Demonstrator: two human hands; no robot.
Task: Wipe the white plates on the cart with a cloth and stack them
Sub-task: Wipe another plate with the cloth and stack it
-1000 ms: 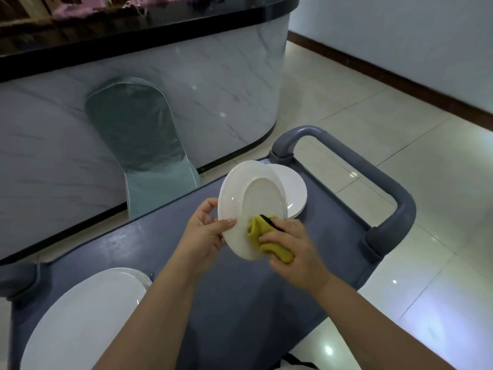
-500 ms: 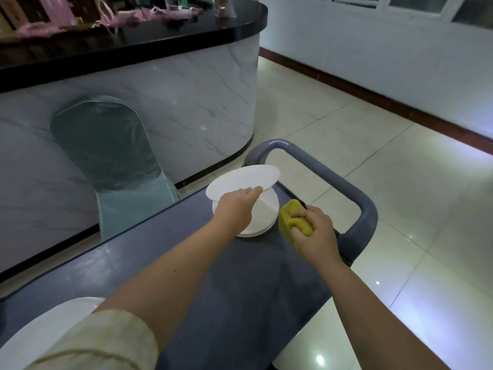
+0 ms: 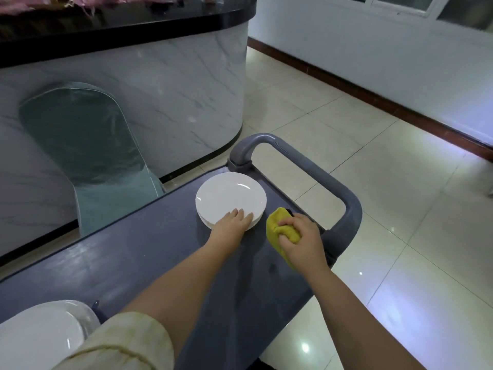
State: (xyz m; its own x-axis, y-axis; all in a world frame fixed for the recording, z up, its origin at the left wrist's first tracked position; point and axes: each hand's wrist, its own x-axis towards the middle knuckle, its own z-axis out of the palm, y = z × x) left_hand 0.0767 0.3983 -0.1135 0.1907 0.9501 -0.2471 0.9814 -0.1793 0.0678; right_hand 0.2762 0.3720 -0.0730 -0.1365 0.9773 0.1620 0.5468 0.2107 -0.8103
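**A:** ok so where's everything at?

**B:** the stack of white plates (image 3: 230, 194) is on the grey cart (image 3: 146, 257), far end, with the handle (image 3: 306, 166) at about 1 o'clock from it. You can see another rim under the top plate. The left hand (image 3: 232, 222) lies flat on the top plate's near edge, at its 6 o'clock. Its fingers are straight and close together, not gripping anything.

**A:** and the cloth?

**B:** the yellow cloth (image 3: 277, 228) is at 3 o'clock from the stack, just beside it. It's bunched up in the right hand (image 3: 301, 243), with the fingers curled tight round it. A bit hangs down under the hand, and I can't tell if it touches the cart.

**A:** any other plates?

**B:** yep, a second pile of plates (image 3: 37, 340) sits at 7 o'clock in the view, at the near end of the cart. It's well apart from the stack and partly behind a cream sleeve (image 3: 120, 343). There's also a chair (image 3: 80, 145) in a teal cover at 10 o'clock, past the cart, and tiled floor (image 3: 400, 209) off at 3 o'clock.
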